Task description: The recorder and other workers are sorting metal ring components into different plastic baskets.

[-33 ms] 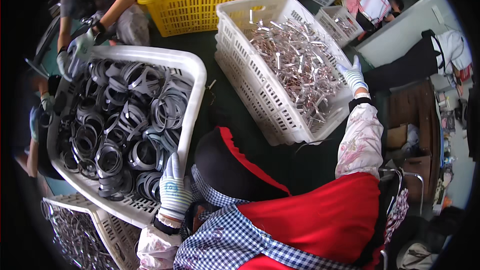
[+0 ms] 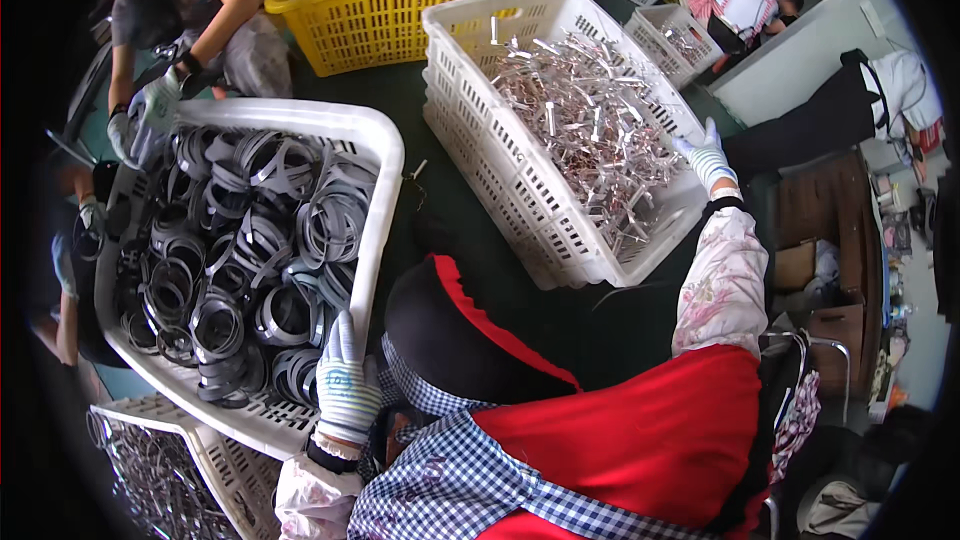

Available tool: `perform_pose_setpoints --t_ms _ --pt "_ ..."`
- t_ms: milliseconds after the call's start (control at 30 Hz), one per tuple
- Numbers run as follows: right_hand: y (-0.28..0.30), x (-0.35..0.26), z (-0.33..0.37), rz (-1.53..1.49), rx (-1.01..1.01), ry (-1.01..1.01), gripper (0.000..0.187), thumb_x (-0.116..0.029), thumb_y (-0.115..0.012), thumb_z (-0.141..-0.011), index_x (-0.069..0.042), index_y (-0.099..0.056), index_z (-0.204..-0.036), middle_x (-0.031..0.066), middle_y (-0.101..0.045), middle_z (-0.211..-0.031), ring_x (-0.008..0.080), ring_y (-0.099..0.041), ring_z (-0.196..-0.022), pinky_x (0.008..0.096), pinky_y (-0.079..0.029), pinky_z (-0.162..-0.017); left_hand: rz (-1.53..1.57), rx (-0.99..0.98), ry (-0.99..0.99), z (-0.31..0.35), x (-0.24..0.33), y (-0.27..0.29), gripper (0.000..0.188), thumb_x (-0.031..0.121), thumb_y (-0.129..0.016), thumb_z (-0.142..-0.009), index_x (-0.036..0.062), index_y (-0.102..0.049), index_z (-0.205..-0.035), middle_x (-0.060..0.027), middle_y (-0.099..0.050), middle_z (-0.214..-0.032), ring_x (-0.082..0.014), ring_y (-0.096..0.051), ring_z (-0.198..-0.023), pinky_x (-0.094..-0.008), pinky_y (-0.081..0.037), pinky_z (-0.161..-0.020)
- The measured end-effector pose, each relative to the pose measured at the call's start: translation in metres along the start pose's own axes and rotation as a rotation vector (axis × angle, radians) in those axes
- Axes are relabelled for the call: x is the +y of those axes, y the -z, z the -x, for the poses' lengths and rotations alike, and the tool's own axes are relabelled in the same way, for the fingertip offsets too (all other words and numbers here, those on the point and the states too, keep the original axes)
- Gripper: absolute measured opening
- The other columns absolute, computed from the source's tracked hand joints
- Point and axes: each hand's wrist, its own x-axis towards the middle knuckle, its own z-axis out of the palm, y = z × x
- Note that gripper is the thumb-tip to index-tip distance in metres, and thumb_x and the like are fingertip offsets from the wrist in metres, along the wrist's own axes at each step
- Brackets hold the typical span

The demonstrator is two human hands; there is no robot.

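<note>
My left hand [image 2: 347, 395], in a striped knit glove, holds the near right rim of a white plastic basket [image 2: 385, 165]. Dark grey metal rings [image 2: 265, 240], many nested in bundles, fill this basket. Out to the right, my right hand [image 2: 706, 158] wears a similar glove and grips the right rim of a deep white crate [image 2: 500, 155]. Thin, shiny metal pieces [image 2: 585, 120], silver and coppery, lie heaped inside it. Both arms are spread wide, each hand on a different container. The undersides of the rims hide some fingertips.
A yellow crate [image 2: 400, 20] stands behind. Another white basket [image 2: 225, 455] with metal strips sits at lower left. A co-worker's gloved hands [image 2: 150, 115] are at the ring basket's far left corner; another gloved hand [image 2: 64, 265] shows at the left edge. Wooden furniture [image 2: 825, 230] stands right.
The whole view shifts slightly, and the ring basket and the crate appear a little farther left. My hands stay on the same rims.
</note>
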Motion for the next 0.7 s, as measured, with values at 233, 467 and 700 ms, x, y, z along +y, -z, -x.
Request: perform_pose_setpoints --t_ms 233,467,700 --pt "-0.035 0.036 0.009 0.393 -0.077 0.231 0.11 -0.058 -0.08 -0.073 -0.016 -0.023 -0.158 0.0205 -0.019 -0.165 0.0391 -0.02 -0.151 0.0525 -0.02 -0.122 -0.035 0.025 -0.012 -0.013 0.01 -0.007 0.078 0.006 -0.065 -0.084 -0.0013 -0.029 -0.153 -0.0296 -0.056 -0.132 -0.0454 -0.064 -0.104 -0.047 -0.053 -0.088" --pt "-0.046 -0.021 -0.031 0.675 -0.341 0.016 0.139 -0.081 -0.07 -0.064 -0.007 -0.004 -0.161 0.0246 -0.024 -0.162 0.0397 -0.023 -0.151 0.0484 -0.015 -0.123 -0.088 -0.008 0.011 -0.01 0.01 -0.008 0.086 0.004 -0.065 -0.082 0.0004 -0.022 -0.156 -0.0273 -0.058 -0.127 -0.0434 -0.064 -0.1 -0.0463 -0.052 -0.086" --pt "-0.054 -0.024 -0.057 -0.13 -0.337 0.267 0.138 -0.053 -0.09 -0.065 -0.005 -0.003 -0.16 0.0272 -0.037 -0.154 0.0384 -0.037 -0.143 0.0423 -0.033 -0.116 -0.096 -0.084 0.152 -0.012 0.013 -0.006 0.089 0.003 -0.064 -0.081 0.0004 -0.019 -0.157 -0.0275 -0.059 -0.123 -0.044 -0.062 -0.102 -0.0468 -0.051 -0.089"
